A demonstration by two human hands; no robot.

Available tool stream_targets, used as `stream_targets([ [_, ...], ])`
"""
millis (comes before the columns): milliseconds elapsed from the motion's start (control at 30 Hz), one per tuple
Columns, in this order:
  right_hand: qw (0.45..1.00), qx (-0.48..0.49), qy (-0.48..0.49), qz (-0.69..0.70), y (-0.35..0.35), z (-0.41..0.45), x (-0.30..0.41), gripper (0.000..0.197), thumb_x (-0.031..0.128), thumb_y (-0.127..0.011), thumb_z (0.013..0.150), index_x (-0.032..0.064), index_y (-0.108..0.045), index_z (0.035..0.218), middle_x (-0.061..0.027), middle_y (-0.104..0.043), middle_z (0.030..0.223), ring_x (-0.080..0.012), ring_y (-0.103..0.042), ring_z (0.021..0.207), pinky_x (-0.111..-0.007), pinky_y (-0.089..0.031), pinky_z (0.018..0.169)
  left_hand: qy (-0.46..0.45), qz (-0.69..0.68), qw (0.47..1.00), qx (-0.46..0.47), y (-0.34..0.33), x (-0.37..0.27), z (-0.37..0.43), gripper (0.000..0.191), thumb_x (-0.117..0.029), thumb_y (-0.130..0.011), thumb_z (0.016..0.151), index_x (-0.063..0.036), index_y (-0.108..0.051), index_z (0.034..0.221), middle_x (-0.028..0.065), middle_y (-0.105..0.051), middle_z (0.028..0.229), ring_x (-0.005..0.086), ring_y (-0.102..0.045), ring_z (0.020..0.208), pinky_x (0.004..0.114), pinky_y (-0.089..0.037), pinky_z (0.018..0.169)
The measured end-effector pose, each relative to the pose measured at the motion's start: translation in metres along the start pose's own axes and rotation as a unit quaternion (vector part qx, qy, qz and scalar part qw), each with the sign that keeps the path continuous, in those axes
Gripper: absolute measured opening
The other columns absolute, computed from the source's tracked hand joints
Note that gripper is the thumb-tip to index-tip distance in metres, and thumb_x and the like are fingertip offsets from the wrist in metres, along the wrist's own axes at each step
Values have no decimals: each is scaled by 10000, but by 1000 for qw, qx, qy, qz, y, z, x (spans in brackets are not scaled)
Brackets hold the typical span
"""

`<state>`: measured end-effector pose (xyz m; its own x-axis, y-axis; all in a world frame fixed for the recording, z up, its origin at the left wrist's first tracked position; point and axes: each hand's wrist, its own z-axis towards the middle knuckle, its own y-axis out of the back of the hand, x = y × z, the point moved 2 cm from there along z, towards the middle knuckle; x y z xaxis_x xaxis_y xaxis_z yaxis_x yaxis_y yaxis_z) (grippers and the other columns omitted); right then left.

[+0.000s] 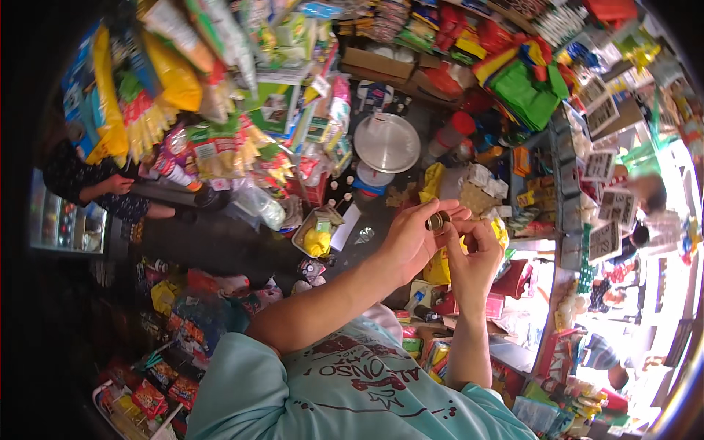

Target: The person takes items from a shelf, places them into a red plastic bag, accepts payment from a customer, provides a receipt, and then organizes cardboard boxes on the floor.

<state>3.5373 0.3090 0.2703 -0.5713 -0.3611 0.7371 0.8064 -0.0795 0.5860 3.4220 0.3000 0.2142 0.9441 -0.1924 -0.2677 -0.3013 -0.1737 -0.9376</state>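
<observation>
My left hand is turned palm up, its fingers curled around a small stack of round metal coins. Close against it, my right hand has its thumb and bent fingers at the edge of the coins; whether it grips one is hidden. Beyond my hands stands a scale with a round metal pan. A small tray holding a yellow bundle lies to the left of my hands. A yellow plastic bag is just below and behind my fingers.
Packaged snacks hang at the upper left. A green bag and an open cardboard box are at the back. Handwritten price signs hang at the right, with people outside. Another person's arm shows at the far left.
</observation>
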Motion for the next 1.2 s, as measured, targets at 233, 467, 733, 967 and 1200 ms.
stream_targets([
  [233, 982, 157, -11, 104, -82, 3, 48, 92, 63, -770, 812, 13, -736, 881, -37, -544, 721, -115, -483, 633, -274, -393, 586, -78, 17, 997, 2, 45, -79, -51, 381, -219, -464, 1042, 58, -604, 1263, 178, -625, 1301, 237, -613, 1183, 391, -476, 1036],
  [467, 960, 230, 21, 159, -118, 4, 73, 133, 41, -741, 836, 16, -766, 965, -79, -621, 786, -175, -583, 737, -303, -468, 666, -81, -6, 997, 7, 67, -123, -83, 396, -200, -440, 1042, 60, -590, 1300, 155, -620, 1316, 227, -593, 1208, 395, -455, 1062],
  [733, 949, 232, 90, 192, -107, 2, 52, 116, 91, -737, 813, 33, -765, 908, -131, -717, 932, -284, -690, 867, -382, -546, 790, -44, 91, 995, 16, 66, -120, -81, 499, -233, -395, 1061, 85, -434, 1444, 196, -489, 1477, 258, -489, 1359, 398, -393, 1150],
  [967, 984, 147, -13, 94, -42, -62, 34, 162, 187, -713, 833, 41, -744, 897, -111, -680, 862, -305, -680, 837, -415, -541, 722, 99, 164, 980, 52, 66, -69, -77, 485, -188, -377, 1055, 71, -415, 1463, 182, -554, 1404, 262, -552, 1289, 387, -441, 1110],
  [1200, 991, 85, -28, -103, -31, -104, 32, 256, 279, -679, 802, 24, -665, 809, -144, -674, 786, -366, -664, 733, -463, -533, 631, 163, 216, 962, 28, 61, -29, -86, 448, -210, -433, 1047, 56, -503, 1400, 140, -547, 1422, 239, -527, 1314, 380, -426, 1112],
])
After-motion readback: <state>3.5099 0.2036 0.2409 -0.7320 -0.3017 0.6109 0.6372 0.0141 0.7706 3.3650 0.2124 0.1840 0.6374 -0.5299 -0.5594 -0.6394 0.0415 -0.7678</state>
